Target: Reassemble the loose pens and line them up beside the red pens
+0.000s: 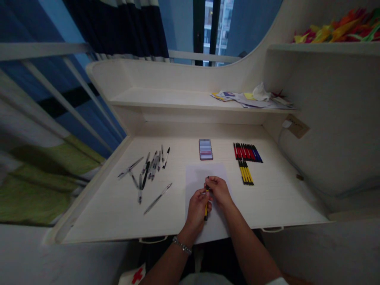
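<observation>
My left hand is closed round the barrel of a yellow and black pen, held upright over a white sheet of paper on the desk. My right hand pinches the pen's black top end with its fingertips. Both hands meet just above the near part of the sheet. A bracelet sits on my left wrist.
Several clear and black pens lie scattered at the left. Rows of red, blue and yellow pens lie at the right. A small striped pad sits behind the sheet. Papers cover the shelf above. The desk's front edge is near.
</observation>
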{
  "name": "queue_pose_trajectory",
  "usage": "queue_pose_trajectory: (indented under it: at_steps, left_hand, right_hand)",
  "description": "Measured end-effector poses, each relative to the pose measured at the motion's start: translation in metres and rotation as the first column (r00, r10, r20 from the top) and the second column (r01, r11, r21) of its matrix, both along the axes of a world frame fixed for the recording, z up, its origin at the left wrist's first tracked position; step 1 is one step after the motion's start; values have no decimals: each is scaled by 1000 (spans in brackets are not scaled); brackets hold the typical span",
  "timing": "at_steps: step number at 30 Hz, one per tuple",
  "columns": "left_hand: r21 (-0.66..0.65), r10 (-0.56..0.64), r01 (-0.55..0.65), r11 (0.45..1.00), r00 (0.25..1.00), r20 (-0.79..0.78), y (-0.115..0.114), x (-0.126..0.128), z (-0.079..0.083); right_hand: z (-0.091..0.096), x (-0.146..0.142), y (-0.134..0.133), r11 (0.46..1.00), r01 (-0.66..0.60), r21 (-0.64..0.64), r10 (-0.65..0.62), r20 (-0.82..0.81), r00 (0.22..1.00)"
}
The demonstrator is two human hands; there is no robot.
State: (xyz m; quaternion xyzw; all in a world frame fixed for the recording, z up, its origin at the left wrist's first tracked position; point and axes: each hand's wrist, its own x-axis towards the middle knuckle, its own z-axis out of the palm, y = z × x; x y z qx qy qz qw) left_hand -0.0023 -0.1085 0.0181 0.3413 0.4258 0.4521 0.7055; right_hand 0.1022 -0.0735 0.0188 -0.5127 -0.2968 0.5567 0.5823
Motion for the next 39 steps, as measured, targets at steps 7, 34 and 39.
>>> queue_pose_trajectory:
  at_steps: [7,34,39]
  left_hand:
    - [-9,-2,2,1000,1000,-4,0,-3,0]
    - [5,-7,7,1000,999,-47,-1,-5,3]
    - [-6,-8,8,1000,999,-33,-3,-3,5]
  right_hand:
    - [3,0,0,999,37,0,-37,67,997]
    - [11,-2,3,998,-44,-34,45,36,998]
    - [13,3,5,987,-118,-113,104,-125,987]
